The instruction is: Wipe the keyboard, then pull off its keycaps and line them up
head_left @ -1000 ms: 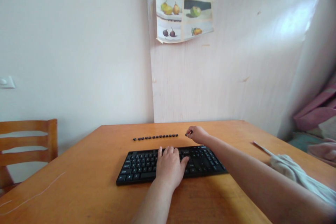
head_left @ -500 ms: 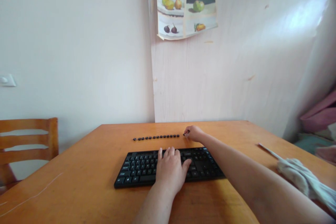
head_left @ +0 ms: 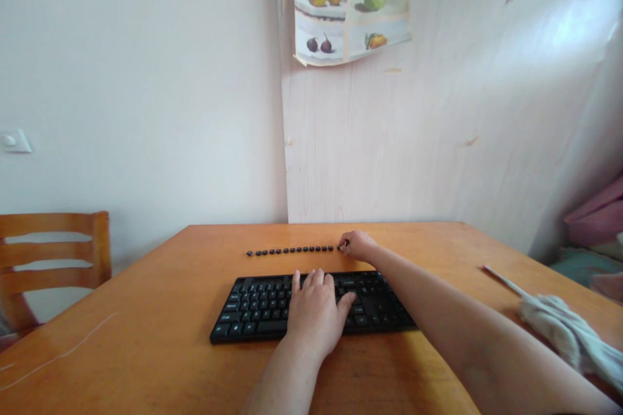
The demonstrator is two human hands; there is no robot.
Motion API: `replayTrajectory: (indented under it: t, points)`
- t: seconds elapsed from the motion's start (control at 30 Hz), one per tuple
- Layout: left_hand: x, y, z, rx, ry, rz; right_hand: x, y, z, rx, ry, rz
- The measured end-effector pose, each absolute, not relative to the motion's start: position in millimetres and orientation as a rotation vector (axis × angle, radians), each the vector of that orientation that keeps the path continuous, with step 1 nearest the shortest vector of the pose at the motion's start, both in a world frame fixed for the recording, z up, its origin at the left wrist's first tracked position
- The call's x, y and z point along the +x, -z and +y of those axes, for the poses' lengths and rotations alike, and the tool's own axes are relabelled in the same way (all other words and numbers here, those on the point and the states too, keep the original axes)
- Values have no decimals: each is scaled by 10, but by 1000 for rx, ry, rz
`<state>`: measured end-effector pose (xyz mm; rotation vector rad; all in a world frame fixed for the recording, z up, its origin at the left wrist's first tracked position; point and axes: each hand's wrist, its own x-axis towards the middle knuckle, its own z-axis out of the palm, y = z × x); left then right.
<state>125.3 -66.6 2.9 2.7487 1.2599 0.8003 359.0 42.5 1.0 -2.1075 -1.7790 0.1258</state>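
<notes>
A black keyboard lies on the wooden table. My left hand rests flat on its middle, fingers spread over the keys. Behind the keyboard, a row of small black keycaps runs from left to right. At the row's right end my right hand pinches a small black keycap against the table top, or just above it; which of the two I cannot tell. My right forearm crosses over the keyboard's right end and hides part of it.
On the table's right side lies a grey-white cloth with a thin stick reaching out of it. A wooden chair stands at the left. Behind the table is a wall with a fruit picture sheet.
My right hand has shifted slightly left with the keycap, closer to the row's end. The left hand stays on the keyboard. The camera view has tilted a little.
</notes>
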Motion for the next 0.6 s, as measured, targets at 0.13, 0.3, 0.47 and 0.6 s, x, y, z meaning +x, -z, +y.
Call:
replayTrajectory:
  t: [0.13, 0.3, 0.47, 0.6]
  points:
    - [1254, -72, -695, 2784, -769, 1287, 3574, -31, 421, -2123, -126, -1787]
    - [1246, -54, -688, 2807, -772, 1298, 3577, -21, 421, -2120, -128, -1788]
    - [1245, -40, -676, 2806, -777, 1294, 3607, -21, 411, -2090, -135, -1776]
    - [1250, -48, -676, 2799, -771, 1286, 3648, -44, 385, -2071, -142, -1762]
